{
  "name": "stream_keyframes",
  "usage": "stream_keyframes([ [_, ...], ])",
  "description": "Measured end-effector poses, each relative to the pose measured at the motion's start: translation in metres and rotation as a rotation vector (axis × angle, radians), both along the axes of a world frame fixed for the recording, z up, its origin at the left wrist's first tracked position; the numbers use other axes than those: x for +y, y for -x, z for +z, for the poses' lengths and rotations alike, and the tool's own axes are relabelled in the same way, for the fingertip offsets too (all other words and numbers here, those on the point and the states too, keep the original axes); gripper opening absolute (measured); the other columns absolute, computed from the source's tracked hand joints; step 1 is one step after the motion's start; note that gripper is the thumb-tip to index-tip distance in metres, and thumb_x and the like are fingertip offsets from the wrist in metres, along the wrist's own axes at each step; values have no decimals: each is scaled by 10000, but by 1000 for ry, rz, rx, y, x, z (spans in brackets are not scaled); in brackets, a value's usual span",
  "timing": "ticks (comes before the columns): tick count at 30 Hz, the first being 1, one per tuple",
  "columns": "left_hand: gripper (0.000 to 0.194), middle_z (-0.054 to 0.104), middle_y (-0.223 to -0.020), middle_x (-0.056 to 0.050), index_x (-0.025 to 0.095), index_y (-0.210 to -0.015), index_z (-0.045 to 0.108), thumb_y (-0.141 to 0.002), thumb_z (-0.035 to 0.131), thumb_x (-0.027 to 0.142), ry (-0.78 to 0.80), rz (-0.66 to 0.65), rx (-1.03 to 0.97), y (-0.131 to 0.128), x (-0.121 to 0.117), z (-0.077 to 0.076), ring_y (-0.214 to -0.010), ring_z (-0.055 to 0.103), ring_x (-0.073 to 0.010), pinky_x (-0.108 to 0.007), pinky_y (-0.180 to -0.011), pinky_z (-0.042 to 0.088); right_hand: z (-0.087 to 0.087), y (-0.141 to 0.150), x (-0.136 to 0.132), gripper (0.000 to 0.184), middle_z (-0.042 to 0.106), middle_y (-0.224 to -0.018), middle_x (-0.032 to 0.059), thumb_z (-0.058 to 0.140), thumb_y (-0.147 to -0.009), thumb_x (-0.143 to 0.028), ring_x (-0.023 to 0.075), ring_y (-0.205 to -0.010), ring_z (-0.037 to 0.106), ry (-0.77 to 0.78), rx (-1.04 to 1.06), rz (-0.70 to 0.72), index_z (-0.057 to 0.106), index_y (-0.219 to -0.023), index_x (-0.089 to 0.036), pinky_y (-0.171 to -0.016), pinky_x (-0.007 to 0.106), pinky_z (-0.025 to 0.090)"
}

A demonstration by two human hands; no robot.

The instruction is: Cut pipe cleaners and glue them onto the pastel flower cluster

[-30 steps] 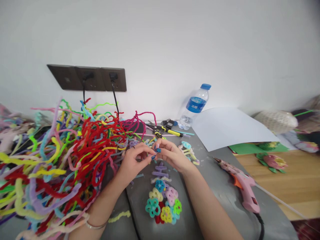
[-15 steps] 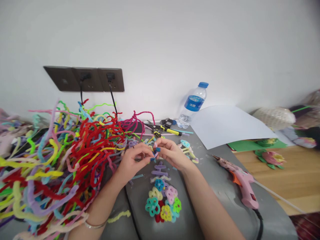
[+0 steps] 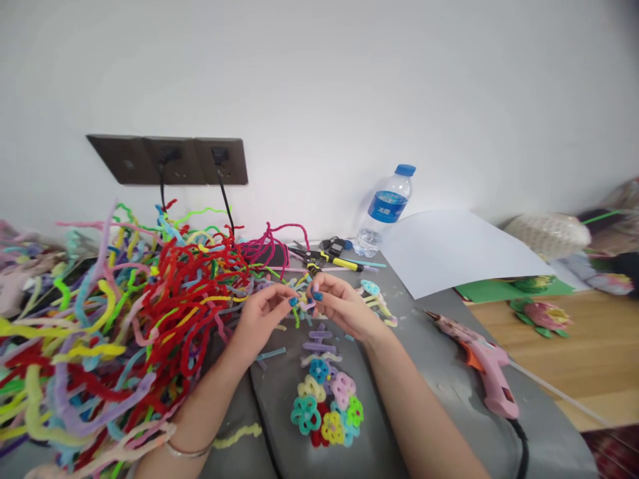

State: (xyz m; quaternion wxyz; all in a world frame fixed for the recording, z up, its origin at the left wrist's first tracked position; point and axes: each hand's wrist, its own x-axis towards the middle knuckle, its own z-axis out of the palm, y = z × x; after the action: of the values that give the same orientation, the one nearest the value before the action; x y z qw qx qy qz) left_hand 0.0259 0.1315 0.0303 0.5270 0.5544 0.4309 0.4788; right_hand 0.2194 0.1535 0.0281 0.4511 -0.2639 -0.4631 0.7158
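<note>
We see right hand (image 3: 345, 309) pinching a small lilac piece (image 3: 309, 307); left hand (image 3: 263, 319) at its 9 o'clock — can't tell its grip. Flower cluster (image 3: 329, 409) at 6 o'clock, on counter (image 3: 424, 399).

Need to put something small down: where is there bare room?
The grey table is bare between the right forearm and the pink glue gun, apart from small specks. The wooden surface has room right of the pink flower. It's crowded on the left, under the pipe-cleaner heap, and around the yellow-handled pliers beside the water bottle.
</note>
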Motion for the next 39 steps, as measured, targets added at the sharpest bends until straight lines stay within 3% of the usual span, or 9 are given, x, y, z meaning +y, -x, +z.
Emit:
stream_keyframes([
  [10,360,570,-657,19,173,-784,697,-714,835,498,120,25,-51,-4,-2,-1,-574,462,-106,-208,-520,357,-4,3,0,276,648,-848,-9,890,-787,-400,129,-751,593,-13,30,7,673,-849,-241,-690,251,522],
  [25,473,638,-747,-25,154,-722,682,-605,909,552,318,-181,-125,-5,-9,16,-584,447,-83,-199,-505,356,-7,2,0,259,673,-748,-32,916,-756,-388,91,-627,616,-23,11,57,753,-829,-200,-614,214,488],
  [39,541,568,-696,26,144,-759,706,-560,940,588,369,-157,-188,-9,-11,14,-513,396,-39,-192,-471,306,-9,4,1,259,679,-748,-29,906,-769,-388,86,-609,607,-10,14,51,759,-851,-192,-605,213,477],
])
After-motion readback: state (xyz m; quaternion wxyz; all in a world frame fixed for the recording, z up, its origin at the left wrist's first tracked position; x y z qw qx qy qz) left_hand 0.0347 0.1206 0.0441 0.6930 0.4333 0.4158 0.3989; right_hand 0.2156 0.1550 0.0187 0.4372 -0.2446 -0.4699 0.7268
